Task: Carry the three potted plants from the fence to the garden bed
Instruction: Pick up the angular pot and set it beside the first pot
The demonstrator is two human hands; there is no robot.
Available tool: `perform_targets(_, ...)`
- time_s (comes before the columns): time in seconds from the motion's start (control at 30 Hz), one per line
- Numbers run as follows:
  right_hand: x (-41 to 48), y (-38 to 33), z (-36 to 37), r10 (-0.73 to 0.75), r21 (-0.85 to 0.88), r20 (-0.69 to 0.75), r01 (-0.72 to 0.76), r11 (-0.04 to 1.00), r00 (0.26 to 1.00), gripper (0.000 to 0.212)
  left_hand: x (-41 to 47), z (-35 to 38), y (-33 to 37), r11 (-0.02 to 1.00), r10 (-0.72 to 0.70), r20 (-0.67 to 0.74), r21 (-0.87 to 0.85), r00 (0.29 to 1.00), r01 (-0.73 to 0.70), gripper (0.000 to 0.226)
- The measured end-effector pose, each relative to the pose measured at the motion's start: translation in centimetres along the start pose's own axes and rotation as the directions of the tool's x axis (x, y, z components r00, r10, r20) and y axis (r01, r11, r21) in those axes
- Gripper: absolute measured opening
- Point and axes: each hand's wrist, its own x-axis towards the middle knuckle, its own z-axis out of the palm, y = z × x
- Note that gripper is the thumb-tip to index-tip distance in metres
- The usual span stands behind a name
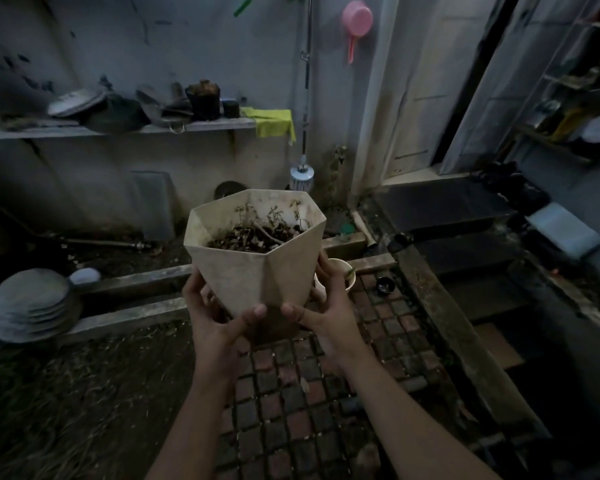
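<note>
Outside, a pale wall (pixel 153 36) stood behind one long shelf (pixel 118 128) cluttered with dark pots, and a brick-paved floor (pixel 291 393) ran beside a strip of bare soil (pixel 66 393). One faceted cream pot (pixel 253 268), holding dry earth and a thin sprig, hung in the air above the paving. Two hands carried it: the left hand (pixel 215 317) and the right hand (pixel 329 313) cupped its narrow base, fingers (pixel 257 311) curled closed against its sides. One small cup (pixel 343 271) sat just behind the right hand.
</note>
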Motion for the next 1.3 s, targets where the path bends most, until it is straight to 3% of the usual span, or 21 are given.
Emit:
perform_targets(0.27, 13.9, 8.1, -8.6, 0.071, -0.003, 0.130, -0.071, 0.997, 0.989, 0.096, 8.9, 6.3, -12.0, 0.996, -0.023, -0.119, 0.085, 0.993, 0.033, 0.099)
perform_targets(0.47, 22.1, 18.8, -14.7, 0.099, 0.010, 0.043, -0.100, 0.995, 0.994, 0.099, 15.6, 7.8, -25.2, 0.955, -0.055, -0.018, 0.292, 0.998, 0.058, 0.116)
perform_targets(0.77, 31.1, 45.9, -20.6, 0.072, -0.003, -0.169, -0.073, 0.997, 0.983, 0.100, 24.8, 2.3, -55.3, 0.946, -0.076, 0.155, 0.323, 0.985, 0.022, 0.105)
perform_targets(0.97, 34.9, 66.6, -23.2, -0.007, -0.005, -0.160, 0.006, 1.000, 0.987, 0.091, 27.4, -4.6, -75.0, 0.945, -0.042, 0.205, 0.327, 0.978, -0.028, 0.113)
perform_targets(1.1, 36.0, 77.1, -25.0, -0.007, -0.008, -0.168, 0.006, 1.000, 0.986, 0.099, 27.6, -7.8, -84.9, 0.951, -0.045, 0.187, 0.308, 0.981, -0.015, 0.108)
perform_targets(1.2, 37.3, 82.6, -26.3, -0.007, -0.033, -0.144, 0.002, 0.999, 0.990, 0.102, 27.8, -9.4, -90.5, 0.937, -0.072, 0.162, 0.349, 0.984, 0.011, 0.116)
perform_targets(1.3, 39.3, 85.8, -27.6, 0.007, -0.022, -0.133, -0.010, 1.000, 0.991, 0.104, 29.4, -9.8, -94.5, 0.936, -0.046, 0.233, 0.350, 0.971, -0.039, 0.120)
